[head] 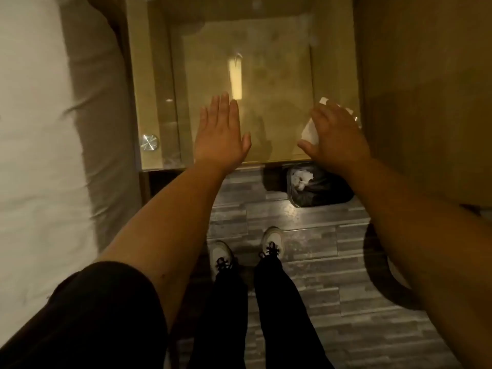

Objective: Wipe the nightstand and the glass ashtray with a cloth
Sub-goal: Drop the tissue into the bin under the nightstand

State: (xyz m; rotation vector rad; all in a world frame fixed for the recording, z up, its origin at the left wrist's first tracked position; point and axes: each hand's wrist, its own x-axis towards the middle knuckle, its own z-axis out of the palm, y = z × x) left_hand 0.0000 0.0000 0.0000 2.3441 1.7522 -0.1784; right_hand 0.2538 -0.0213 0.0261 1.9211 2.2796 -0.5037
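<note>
The nightstand [266, 49] has a glossy glass top that reflects a ceiling light. My left hand [221, 134] is held flat and open over its front edge, fingers together, with nothing in it. My right hand [338, 137] lies palm down on a white cloth [311, 131] at the top's front right corner. The cloth shows beyond my fingertips and beside my thumb. A small clear glass edge [356, 119] shows just past my right hand; I cannot tell whether it is the ashtray.
A bed with white sheets [34, 155] runs along the left. A wooden panel [426, 89] stands on the right. Below the nightstand's front edge is a dark waste bin [319, 193] holding crumpled white paper. My shoes [247, 254] stand on grey plank flooring.
</note>
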